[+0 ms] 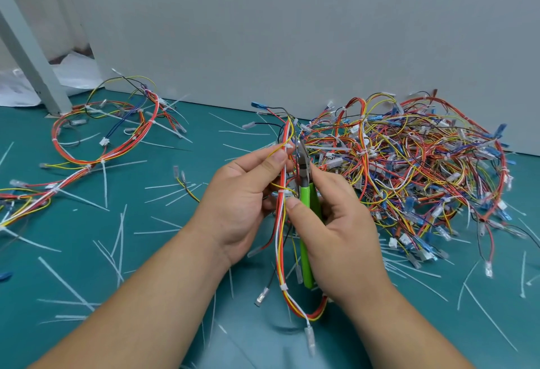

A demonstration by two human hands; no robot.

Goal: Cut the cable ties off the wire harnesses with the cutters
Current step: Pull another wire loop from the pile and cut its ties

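Wire harness (279,222), lying near-to-far at centre, is pinched in the curled fingers of the left hand (242,202); green-handled cutters (306,196), clasped in the right hand (342,222) just to its right, are held parallel, tips beside the white cable tie (288,146) at the far end.

Near frame centre, the bare left hand (239,202) pinched a red-yellow-white wire harness (281,222) while the right hand (342,222) gripped green-handled metal cutters (305,197).
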